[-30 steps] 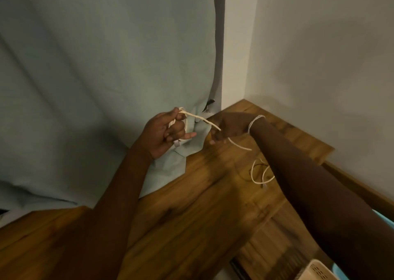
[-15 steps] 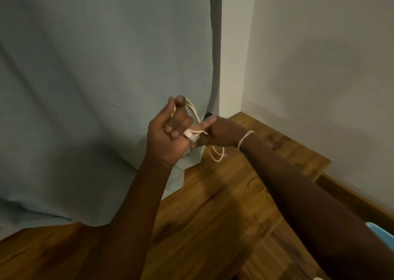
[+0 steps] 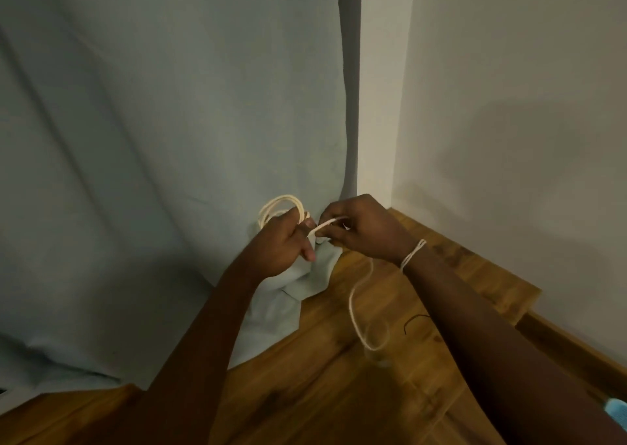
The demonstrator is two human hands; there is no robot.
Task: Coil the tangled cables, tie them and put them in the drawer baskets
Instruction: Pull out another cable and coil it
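Observation:
A thin white cable [image 3: 354, 304] is partly coiled. My left hand [image 3: 283, 246] grips several loops of it, and they arch above the knuckles. My right hand [image 3: 359, 229] pinches the strand just right of the left hand. From there the loose tail hangs down and curls in a loop above the wooden tabletop [image 3: 332, 390]. A white band circles my right wrist. No drawer baskets show in the head view.
A pale blue curtain [image 3: 152, 156] hangs behind and drapes onto the tabletop. White walls meet in a corner at the right. A short dark wire piece [image 3: 415, 319] lies on the wood. Something light blue [image 3: 615, 410] peeks in at the lower right edge.
More loops have gathered in my left hand. My right hand has slid along the strand and the tail now hangs lower, swinging over the table.

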